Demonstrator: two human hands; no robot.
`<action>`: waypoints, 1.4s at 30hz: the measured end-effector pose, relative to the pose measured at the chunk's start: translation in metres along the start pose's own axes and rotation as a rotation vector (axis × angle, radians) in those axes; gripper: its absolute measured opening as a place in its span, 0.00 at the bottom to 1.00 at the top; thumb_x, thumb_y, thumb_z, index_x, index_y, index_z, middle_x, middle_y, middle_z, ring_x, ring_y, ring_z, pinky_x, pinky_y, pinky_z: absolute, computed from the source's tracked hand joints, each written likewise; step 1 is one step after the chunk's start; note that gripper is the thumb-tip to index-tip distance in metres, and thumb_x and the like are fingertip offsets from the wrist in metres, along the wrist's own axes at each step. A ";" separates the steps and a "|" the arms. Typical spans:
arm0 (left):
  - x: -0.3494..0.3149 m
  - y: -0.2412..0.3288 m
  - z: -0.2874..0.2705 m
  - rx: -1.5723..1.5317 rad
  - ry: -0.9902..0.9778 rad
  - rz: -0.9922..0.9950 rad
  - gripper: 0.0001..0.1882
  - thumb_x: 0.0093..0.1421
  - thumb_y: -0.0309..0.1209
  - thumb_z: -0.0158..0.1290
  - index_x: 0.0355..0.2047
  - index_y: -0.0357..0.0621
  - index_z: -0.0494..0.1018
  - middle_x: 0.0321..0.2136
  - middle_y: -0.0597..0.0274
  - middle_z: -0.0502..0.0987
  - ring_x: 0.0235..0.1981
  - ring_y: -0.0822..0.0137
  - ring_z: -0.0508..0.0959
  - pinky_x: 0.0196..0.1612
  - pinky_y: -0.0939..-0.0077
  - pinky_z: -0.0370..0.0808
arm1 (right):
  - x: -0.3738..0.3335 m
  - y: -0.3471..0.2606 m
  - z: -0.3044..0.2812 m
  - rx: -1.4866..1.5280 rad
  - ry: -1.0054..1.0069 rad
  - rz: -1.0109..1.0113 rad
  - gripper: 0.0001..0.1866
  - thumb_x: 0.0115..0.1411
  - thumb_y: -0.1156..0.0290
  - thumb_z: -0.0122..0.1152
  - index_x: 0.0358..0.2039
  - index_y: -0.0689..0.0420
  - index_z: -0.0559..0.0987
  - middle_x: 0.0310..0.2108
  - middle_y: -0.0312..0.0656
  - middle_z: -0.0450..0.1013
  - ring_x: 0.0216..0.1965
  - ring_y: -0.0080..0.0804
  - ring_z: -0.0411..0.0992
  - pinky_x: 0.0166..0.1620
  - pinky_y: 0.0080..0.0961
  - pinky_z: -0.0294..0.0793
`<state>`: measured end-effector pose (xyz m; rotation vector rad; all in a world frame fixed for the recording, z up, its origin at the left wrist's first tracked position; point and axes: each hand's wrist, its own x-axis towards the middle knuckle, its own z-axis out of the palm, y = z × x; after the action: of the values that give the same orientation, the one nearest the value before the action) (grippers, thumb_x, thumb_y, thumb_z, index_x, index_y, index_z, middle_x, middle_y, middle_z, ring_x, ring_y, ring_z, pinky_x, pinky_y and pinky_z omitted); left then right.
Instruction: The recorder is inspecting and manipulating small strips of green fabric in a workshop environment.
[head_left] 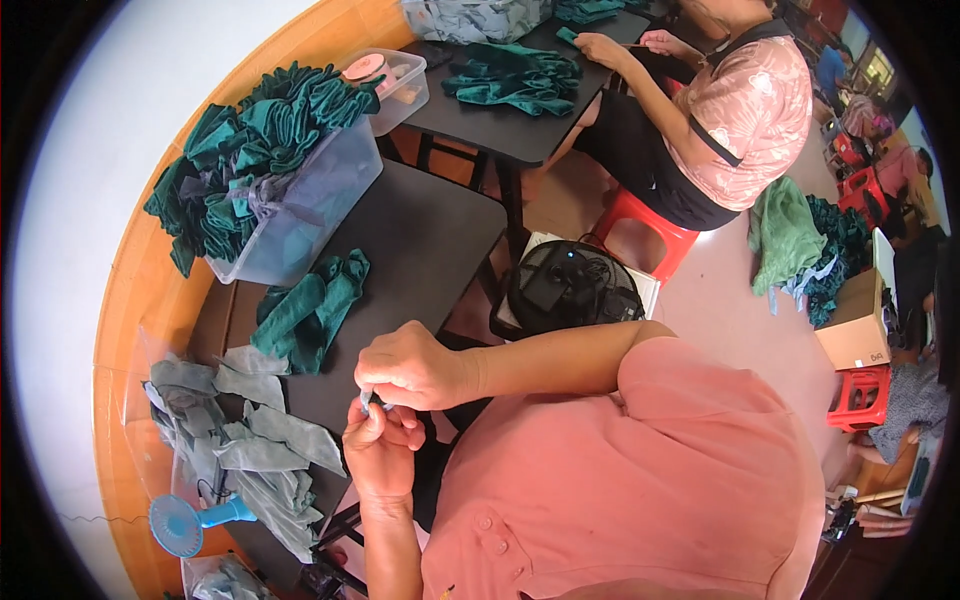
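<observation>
My right hand (415, 365) and my left hand (380, 445) meet over the near edge of a dark table (420, 240). Together their fingertips pinch a small grey piece (370, 400); too little of it shows to tell what it is. A few folded green cloth pieces (310, 310) lie on the table just beyond my right hand. A pile of grey cloth pieces (250, 450) lies beside my left hand.
A clear plastic bin (310, 210) heaped with green cloth stands at the table's far end. A small blue hand fan (190, 520) lies near the grey pile. A black fan (570, 285) sits on the floor. Another person (740, 110) works at a second table (500, 125), on a red stool (645, 225).
</observation>
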<state>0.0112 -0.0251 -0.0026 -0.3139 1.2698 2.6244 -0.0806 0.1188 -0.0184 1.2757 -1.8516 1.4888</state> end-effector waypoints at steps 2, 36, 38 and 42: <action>-0.002 -0.007 -0.003 -0.030 0.026 0.011 0.12 0.60 0.37 0.57 0.39 0.46 0.70 0.25 0.64 0.73 0.20 0.67 0.72 0.16 0.75 0.62 | -0.003 -0.004 0.000 -0.011 0.017 -0.009 0.07 0.50 0.79 0.62 0.29 0.59 0.73 0.24 0.39 0.70 0.23 0.35 0.71 0.26 0.29 0.69; -0.005 -0.030 -0.018 -0.580 -0.357 -0.013 0.14 0.67 0.41 0.47 0.39 0.41 0.70 0.26 0.52 0.77 0.08 0.72 0.61 0.13 0.77 0.58 | 0.013 -0.014 -0.010 0.520 -0.174 0.238 0.05 0.50 0.86 0.63 0.28 0.65 0.79 0.25 0.41 0.75 0.27 0.25 0.71 0.28 0.19 0.68; -0.003 -0.031 -0.021 -0.544 -0.393 -0.016 0.14 0.68 0.40 0.46 0.40 0.42 0.70 0.27 0.50 0.78 0.08 0.71 0.62 0.13 0.76 0.59 | 0.017 -0.011 -0.012 0.497 -0.203 0.187 0.05 0.50 0.86 0.62 0.28 0.65 0.79 0.24 0.40 0.74 0.27 0.24 0.71 0.28 0.20 0.68; -0.006 -0.025 -0.017 -0.494 -0.297 -0.027 0.14 0.69 0.40 0.45 0.41 0.41 0.70 0.27 0.49 0.78 0.08 0.70 0.62 0.13 0.75 0.60 | 0.024 -0.015 -0.016 0.492 -0.370 0.385 0.04 0.52 0.84 0.60 0.29 0.66 0.79 0.27 0.40 0.75 0.29 0.24 0.71 0.31 0.19 0.68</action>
<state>0.0260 -0.0238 -0.0298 -0.0084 0.5151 2.7957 -0.0826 0.1248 0.0139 1.5618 -2.1343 2.1326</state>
